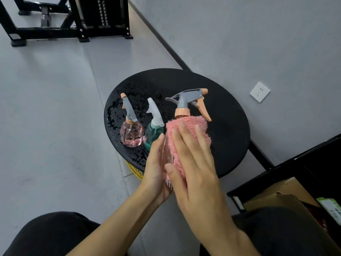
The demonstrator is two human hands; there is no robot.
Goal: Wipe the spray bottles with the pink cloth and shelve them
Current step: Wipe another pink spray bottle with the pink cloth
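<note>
Head view: my left hand [156, 167] gripping big spray bottle [182, 112] at near edge of black stool [227, 126]; my right hand [193, 163], fingers straight, pressing pink cloth [191, 124] around it. Small pink bottle [131, 133], green bottle [154, 130] standing on stool's wet left side.

The big bottle [167, 154] has a clear pink body, an orange collar, a grey head and an orange trigger. It stands nearly upright over the near edge of the table [230, 126], gripped by the left hand [155, 167]. The fluffy pink cloth [186, 132] wraps its upper body just below the collar, pressed on by the right hand [195, 163]. A round pink bottle [131, 134] and a green bottle [153, 132] with a white sprayer stand side by side on the table's left part.
</note>
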